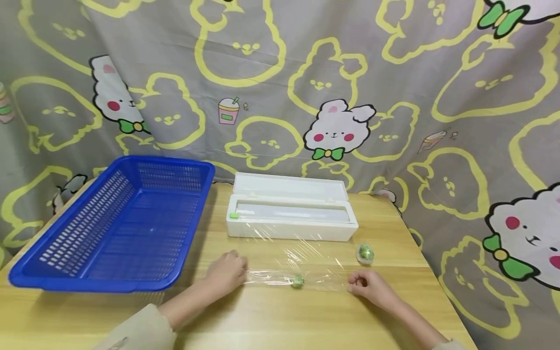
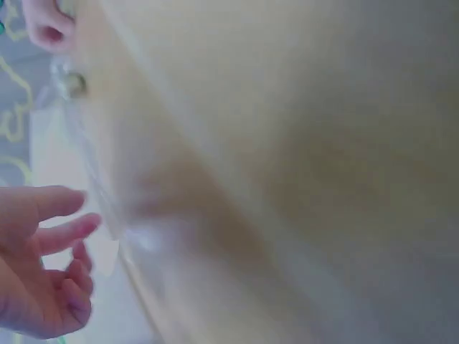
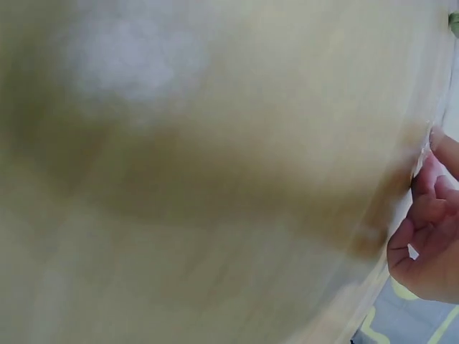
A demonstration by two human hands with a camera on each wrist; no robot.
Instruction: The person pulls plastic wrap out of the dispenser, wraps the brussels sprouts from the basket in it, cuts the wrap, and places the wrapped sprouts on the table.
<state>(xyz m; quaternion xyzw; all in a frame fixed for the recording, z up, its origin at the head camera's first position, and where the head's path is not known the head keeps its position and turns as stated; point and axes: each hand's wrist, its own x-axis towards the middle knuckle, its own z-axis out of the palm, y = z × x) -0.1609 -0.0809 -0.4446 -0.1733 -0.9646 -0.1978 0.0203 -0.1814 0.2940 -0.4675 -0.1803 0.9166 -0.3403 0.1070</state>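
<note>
"Where's the nearer ball (image 1: 297, 281)?"
"At the near edge of the film (image 1: 302, 255), between left hand (image 1: 226, 273) and right hand (image 1: 370, 288)."
"Fingers?"
"Left parted, right pinching film; best grip both corners, pull evenly to limit creases"

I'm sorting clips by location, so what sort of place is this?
Probably an indoor work corner with a curtain hung round it; whether it's in a home, I can't tell. A grey curtain with cartoon animals hangs behind a wooden table, where a blue basket stands.
</note>
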